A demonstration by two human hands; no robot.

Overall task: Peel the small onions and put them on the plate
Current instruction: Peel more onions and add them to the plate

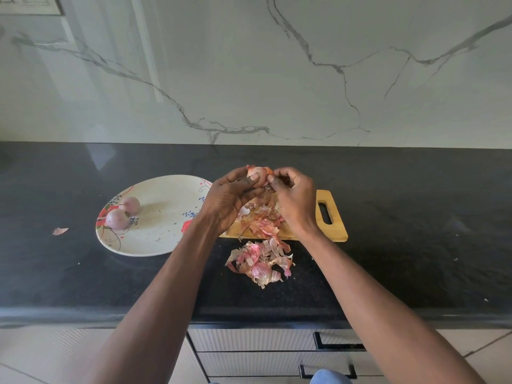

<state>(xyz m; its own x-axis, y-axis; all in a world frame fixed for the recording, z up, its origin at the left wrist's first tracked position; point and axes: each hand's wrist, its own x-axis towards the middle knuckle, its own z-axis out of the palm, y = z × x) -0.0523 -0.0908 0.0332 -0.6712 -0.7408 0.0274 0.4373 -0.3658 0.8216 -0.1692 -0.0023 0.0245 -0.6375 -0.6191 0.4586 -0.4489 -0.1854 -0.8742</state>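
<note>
Onion point(256, 173) in hand is where I look first: a small one, partly skinned, held up above the far edge of the wooden cutting board point(333, 217). My left hand point(231, 199) grips it, fingers and thumb curled round its lower side. My right hand point(293, 200) meets it from the other side, fingertips pinching a strip of loose papery skin point(268, 170) at the top of the bulb, the remaining fingers curled in.

Two peeled onions point(122, 213) lie on the oval floral plate point(163, 242), at its left end, touching each other. That plate sits on the black counter point(415, 231), just left of the board, and my left wrist crosses over its right edge.

Under my hands I see peelings point(263, 225) scattered on the board, and a second heap of pink skins point(260, 263) on the counter just in front of it, spilling off the near edge. One stray scrap of skin point(60, 231) lies on the counter, left of the plate and apart from it.

Behind the counter stands a marble-patterned wall point(249, 65); below its front edge I see drawers point(277, 353) with dark handles.
</note>
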